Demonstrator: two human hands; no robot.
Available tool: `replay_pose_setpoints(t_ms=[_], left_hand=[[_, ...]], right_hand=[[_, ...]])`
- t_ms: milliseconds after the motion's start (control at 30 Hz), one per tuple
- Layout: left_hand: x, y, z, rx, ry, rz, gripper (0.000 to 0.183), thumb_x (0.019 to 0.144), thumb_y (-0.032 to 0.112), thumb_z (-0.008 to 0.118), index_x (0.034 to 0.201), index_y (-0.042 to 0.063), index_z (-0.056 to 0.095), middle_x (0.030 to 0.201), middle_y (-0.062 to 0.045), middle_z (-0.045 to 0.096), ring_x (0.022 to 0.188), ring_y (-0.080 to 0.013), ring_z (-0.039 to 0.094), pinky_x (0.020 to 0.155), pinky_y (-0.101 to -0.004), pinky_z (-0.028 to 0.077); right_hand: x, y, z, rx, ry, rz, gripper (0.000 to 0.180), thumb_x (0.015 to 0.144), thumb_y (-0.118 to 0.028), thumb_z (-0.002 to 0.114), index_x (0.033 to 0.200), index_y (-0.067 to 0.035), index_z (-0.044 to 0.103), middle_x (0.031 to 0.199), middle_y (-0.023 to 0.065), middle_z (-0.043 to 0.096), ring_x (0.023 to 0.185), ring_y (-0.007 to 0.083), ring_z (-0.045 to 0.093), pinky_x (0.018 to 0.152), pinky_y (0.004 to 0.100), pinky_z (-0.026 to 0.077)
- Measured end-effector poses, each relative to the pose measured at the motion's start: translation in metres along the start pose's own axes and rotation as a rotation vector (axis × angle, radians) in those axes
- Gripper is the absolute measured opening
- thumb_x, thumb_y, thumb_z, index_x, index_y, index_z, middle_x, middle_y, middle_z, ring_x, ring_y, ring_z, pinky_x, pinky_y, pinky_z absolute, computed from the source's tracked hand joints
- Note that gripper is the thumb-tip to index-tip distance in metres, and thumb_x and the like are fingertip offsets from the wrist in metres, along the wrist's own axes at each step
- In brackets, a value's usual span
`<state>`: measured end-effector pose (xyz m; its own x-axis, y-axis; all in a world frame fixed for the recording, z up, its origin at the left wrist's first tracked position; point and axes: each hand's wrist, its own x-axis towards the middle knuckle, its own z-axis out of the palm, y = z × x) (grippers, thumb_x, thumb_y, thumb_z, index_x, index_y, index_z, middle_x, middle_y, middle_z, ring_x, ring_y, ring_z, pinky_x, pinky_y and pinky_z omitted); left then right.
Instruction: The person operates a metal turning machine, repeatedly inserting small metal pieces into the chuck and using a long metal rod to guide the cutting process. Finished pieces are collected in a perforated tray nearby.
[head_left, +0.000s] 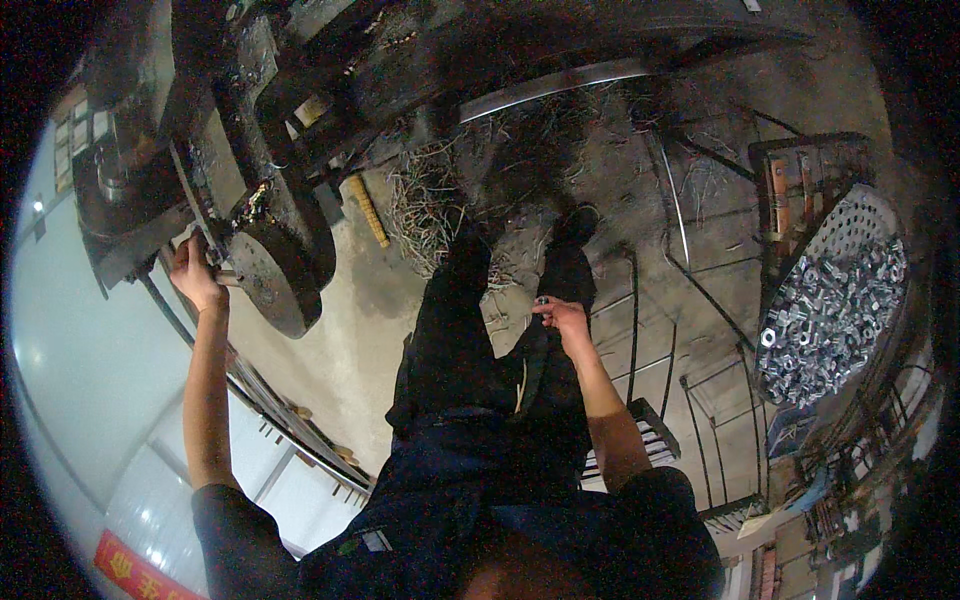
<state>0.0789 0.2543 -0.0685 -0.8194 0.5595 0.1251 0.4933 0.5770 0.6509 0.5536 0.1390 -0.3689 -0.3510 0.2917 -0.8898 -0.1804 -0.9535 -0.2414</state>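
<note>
At the left of the head view, my left hand (196, 276) is raised to a dark, greasy machine, its fingers bent around a part beside a thick metal disc (274, 283). Whether it grips a handle there is hard to tell. A short metal rod (227, 277) juts from the disc next to my wrist. My right hand (561, 316) is held low in front of my right leg, with a small metal piece (542, 301), perhaps a nut, pinched between its fingertips. Far to the right, a perforated metal pan (859, 214) holds a heap of shiny hex nuts (832, 322).
Tangled metal shavings (427, 217) and a yellow ribbed rod (370, 211) lie on the floor ahead. Thin black metal racks (634, 330) stand to the right. The machine's dark bed (390, 82) crosses the top. A red banner (142, 566) with writing is at the lower left.
</note>
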Motion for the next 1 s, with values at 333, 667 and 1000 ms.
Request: replay_pose_setpoints(t_ms=[333,667,1000], left_hand=[[0.008,-0.025,-0.009,0.04,0.034,0.089,0.022,0.083,0.013,0.056,0.096,-0.005,0.06,0.083,-0.005,0.062,0.07,-0.0117,0.055,0.057,-0.0247,0.039],[0.01,-0.022,-0.008,-0.045,0.03,0.039,0.022,0.083,0.011,0.055,0.094,-0.007,0.061,0.088,-0.007,0.063,0.075,-0.0122,0.055,0.068,-0.025,0.042],[0.002,-0.006,-0.001,-0.01,0.024,-0.03,0.017,0.082,0.011,0.056,0.089,-0.004,0.062,0.081,-0.003,0.061,0.066,-0.008,0.05,0.057,-0.0214,0.036]], right_hand=[[-0.003,0.01,-0.005,-0.162,-0.087,-0.1,0.019,0.078,-0.016,0.053,0.077,-0.007,0.07,0.084,0.0041,0.063,0.07,0.0119,0.057,0.061,0.025,0.045],[0.003,-0.001,-0.011,-0.056,-0.09,-0.041,0.026,0.083,-0.022,0.051,0.081,-0.001,0.067,0.088,0.007,0.065,0.064,0.0103,0.053,0.059,0.0231,0.044],[-0.003,0.001,-0.013,-0.083,-0.049,0.01,0.026,0.083,-0.018,0.049,0.082,0.002,0.066,0.096,0.0076,0.063,0.071,0.0112,0.054,0.061,0.0261,0.046]])
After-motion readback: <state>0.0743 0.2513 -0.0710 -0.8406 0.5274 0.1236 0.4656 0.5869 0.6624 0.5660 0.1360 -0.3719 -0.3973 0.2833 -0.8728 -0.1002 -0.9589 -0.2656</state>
